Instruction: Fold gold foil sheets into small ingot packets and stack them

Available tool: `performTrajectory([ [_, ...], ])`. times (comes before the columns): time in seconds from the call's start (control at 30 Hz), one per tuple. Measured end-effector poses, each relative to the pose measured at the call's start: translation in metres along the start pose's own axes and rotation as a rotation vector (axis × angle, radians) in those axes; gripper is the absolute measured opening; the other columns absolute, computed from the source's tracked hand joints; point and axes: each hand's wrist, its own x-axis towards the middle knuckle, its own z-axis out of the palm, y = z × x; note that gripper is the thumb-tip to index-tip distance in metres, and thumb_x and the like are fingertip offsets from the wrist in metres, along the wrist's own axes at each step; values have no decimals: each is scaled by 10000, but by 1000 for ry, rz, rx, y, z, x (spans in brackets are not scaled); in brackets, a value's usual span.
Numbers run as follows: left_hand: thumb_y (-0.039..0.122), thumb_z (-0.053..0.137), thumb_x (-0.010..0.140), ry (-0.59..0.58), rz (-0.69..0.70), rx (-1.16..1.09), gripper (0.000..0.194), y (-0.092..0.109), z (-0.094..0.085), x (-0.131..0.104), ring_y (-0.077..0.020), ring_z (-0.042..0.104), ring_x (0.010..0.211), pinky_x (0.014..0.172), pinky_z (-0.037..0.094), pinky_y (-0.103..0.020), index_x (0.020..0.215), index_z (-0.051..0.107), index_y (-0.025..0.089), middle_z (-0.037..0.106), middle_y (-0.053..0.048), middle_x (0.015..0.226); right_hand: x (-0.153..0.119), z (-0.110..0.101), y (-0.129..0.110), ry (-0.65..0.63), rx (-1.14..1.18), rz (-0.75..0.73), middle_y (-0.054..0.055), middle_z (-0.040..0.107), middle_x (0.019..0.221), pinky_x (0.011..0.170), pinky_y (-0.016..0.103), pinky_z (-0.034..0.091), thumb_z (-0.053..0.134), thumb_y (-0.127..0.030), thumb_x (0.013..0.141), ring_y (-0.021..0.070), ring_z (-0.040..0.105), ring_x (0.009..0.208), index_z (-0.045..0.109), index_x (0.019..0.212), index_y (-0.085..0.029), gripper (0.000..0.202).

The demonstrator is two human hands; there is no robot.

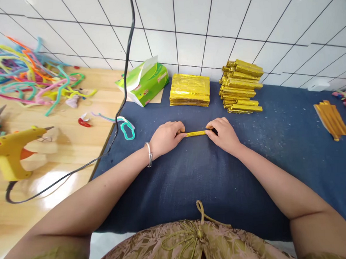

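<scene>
A narrow folded strip of gold foil paper point(195, 133) lies level between my hands over the dark blue cloth point(190, 183). My left hand point(168, 137), with a silver bangle at the wrist, pinches its left end. At the other end, the thumb and fingers of my right hand point(223, 135) are closed on the strip. Both ends are partly covered by fingertips. Beyond my hands sits a neat stack of flat gold foil sheets point(189, 89). To its right is a pile of folded gold strips point(241, 87).
A green tissue pack point(149, 84) stands near the tiled wall point(161, 40). On the wooden table point(74, 151) at left are a yellow glue gun point(14, 149) and tangled pipe cleaners point(25, 72). A black cord point(127, 58) hangs across. Flat gold-brown strips point(332, 119) lie far right.
</scene>
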Motion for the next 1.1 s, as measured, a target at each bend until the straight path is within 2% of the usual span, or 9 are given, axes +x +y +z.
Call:
performTrajectory([
  [0.2,285,525,865,-120,94,-5,113,-3,-9,11,-156,530,793,747,410,-276,829,563,185,561,-19,811,-2,-2,7,-71,-13,-114,66,619,933,812,345,360,538,-281,880,207,500,900,623,983,-206,154],
  [0.4,224,478,890,5,174,75,91,7,4,-3,-174,517,865,810,416,-319,887,536,155,577,-57,913,-6,-6,5,-61,0,-196,61,606,897,820,343,355,550,-263,874,192,492,891,629,891,-190,108],
  [0.57,200,397,924,-9,239,258,167,21,11,-13,-195,510,853,798,420,-337,905,548,133,575,-85,898,-12,-6,2,-45,-68,-283,70,605,903,781,328,353,517,-229,891,189,480,875,622,935,-174,126],
  [0.7,235,411,937,2,247,320,219,37,10,-3,-200,534,918,806,417,-329,1078,548,139,596,-89,977,-17,-14,0,24,-196,-345,76,600,866,769,344,340,456,-206,914,202,455,874,642,907,-178,188],
  [0.8,273,374,958,32,292,407,268,60,3,16,-205,558,924,791,413,-331,1107,562,153,618,-91,971,-17,-36,-2,114,-245,-350,77,598,842,779,359,344,430,-209,921,207,450,867,641,873,-177,219],
  [0.9,248,352,960,120,267,438,259,90,-11,41,-185,583,775,713,405,-317,998,592,157,628,-66,816,-16,-74,-3,245,-163,-308,70,606,841,812,373,363,443,-244,922,204,478,870,637,864,-191,210],
  [1.0,239,381,945,277,236,304,209,124,-30,65,-161,580,698,643,391,-286,940,581,179,631,-39,777,-17,-117,-11,491,148,-143,47,621,885,815,362,416,544,-342,883,192,532,871,617,951,-220,158],
  [1.03,243,383,944,323,245,216,200,135,-37,71,-152,578,688,628,387,-273,926,573,183,627,-29,764,-17,-131,-16,569,292,-49,37,620,903,775,345,442,593,-378,850,181,550,836,590,1045,-231,244],
  [1.1,261,368,954,405,281,17,225,157,-49,81,-134,562,659,611,382,-255,847,549,182,601,-10,706,-17,-154,-30,580,554,39,16,630,915,701,318,471,605,-413,836,160,577,769,529,1180,-260,384],
])
